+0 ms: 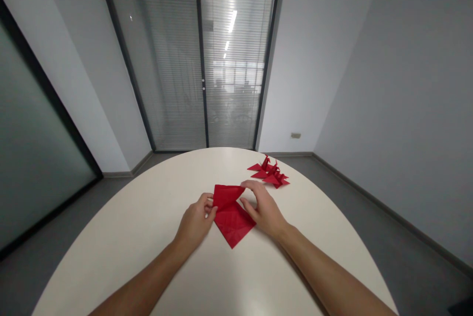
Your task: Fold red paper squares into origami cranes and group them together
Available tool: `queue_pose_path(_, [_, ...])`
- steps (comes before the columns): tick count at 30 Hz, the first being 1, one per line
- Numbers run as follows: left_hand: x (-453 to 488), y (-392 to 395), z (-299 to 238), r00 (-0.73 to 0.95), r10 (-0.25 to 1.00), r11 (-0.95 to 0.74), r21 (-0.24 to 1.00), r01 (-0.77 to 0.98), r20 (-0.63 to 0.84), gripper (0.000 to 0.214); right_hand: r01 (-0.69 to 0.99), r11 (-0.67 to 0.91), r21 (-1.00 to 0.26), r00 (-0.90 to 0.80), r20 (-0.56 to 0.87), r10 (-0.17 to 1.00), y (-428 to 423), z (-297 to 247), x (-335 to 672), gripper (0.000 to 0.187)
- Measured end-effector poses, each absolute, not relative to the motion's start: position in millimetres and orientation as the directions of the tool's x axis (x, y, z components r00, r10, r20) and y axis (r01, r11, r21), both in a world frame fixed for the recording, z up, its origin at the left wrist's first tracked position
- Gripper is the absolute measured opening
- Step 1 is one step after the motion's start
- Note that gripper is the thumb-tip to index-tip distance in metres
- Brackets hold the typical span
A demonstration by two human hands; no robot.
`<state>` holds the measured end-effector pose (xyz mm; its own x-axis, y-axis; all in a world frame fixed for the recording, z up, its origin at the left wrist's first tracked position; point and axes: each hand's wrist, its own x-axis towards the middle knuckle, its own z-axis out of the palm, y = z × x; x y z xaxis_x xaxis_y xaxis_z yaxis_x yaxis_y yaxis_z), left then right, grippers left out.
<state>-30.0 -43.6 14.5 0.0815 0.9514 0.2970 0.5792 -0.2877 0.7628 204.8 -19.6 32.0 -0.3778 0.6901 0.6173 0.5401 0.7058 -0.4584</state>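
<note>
A creased sheet of red origami paper [233, 220] lies in front of me, partly folded, with one pointed corner toward me and its upper flap raised. My left hand [197, 217] pinches the left edge of this paper between thumb and fingers. At the right side, my right hand [264, 207] is curved with thumb and index finger apart. Its index fingertip touches the flap's upper right corner, and the thumb is beside the paper's right side. Beyond my right hand stand several folded red paper cranes [272, 174], grouped close together.
The round, cream-white table [166, 276] carries the paper and the cranes; its far edge curves just behind the cranes. Past it are a glass door with blinds [232, 109], grey walls and a wall socket [295, 135].
</note>
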Motion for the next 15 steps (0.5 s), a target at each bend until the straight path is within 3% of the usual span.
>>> queue_pose_path(2, [-30.3,-41.6,12.4,0.031,0.961,-0.237,0.763,0.601,0.274,0.036,0.549,0.737,-0.393,-0.414,0.638,0.649,-22.5,37.4,203.5,0.024])
queue_pose_path(5, [-31.6,-37.0,6.3,-0.051,0.969,-0.14,0.71,0.691,0.241,0.065,0.51,0.779,-0.364,-0.564,0.542,0.623,-27.3,42.2,199.6,0.016])
queue_pose_path(9, [-35.1,-31.4,0.0,-0.1,0.918,-0.161,0.59,0.791,0.384,0.091,0.454,0.8,-0.392,-0.714,0.376,0.59,-29.5,38.9,194.0,0.056])
queue_pose_path(12, [-36.7,-32.1,3.6,0.023,0.82,-0.307,0.406,0.861,0.572,0.08,0.457,0.792,-0.405,-0.753,0.299,0.587,-28.3,34.5,193.2,0.076])
queue_pose_path(15, [-35.1,-36.3,9.4,0.271,0.789,-0.488,0.295,0.821,0.552,0.054,0.459,0.787,-0.412,-0.763,0.272,0.586,-26.8,32.3,195.3,0.084])
